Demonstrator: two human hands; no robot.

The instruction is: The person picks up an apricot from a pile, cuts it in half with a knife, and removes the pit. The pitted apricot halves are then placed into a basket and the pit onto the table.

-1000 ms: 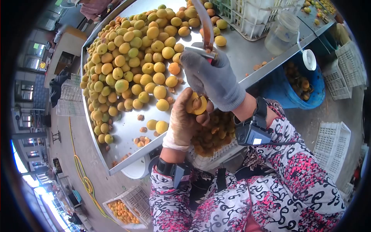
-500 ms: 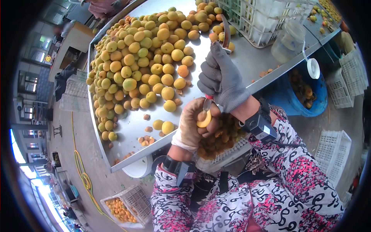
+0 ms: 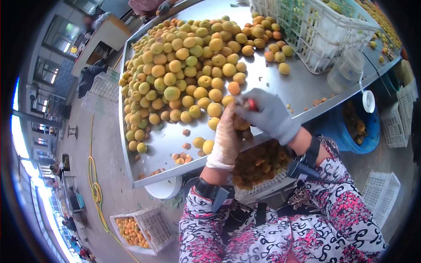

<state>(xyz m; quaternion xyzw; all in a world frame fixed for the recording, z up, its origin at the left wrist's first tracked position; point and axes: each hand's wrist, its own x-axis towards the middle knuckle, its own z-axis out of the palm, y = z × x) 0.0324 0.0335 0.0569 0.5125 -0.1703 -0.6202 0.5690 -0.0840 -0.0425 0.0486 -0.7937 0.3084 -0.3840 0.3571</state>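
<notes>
My left hand [image 3: 225, 142], in a stained cream glove, is closed around an apricot [image 3: 240, 123] at the near edge of the metal table. Fingers and glove cover most of that fruit. Against it is my right hand [image 3: 274, 117], in a grey glove, closed on a pitting knife whose red handle end [image 3: 251, 104] shows at the fist. The blade is hidden and motion smears the fingers. Left of both hands, a large heap of yellow-orange apricots [image 3: 175, 65] covers the table [image 3: 302, 94]. Below them stands a crate of dark, split fruit [image 3: 263, 166].
A white-green plastic crate [image 3: 324, 39] and a clear jar [image 3: 346, 70] stand at the back right. A blue tub [image 3: 370, 140] is beside the table. Apricot pits [image 3: 180, 157] lie near the table's front edge. On the floor sit an apricot crate [image 3: 153, 232] and a yellow hose [image 3: 94, 188].
My right hand has turned and come down over the left, so the curved blade and the cut apricot face no longer show. The view has shifted, moving the table rightward.
</notes>
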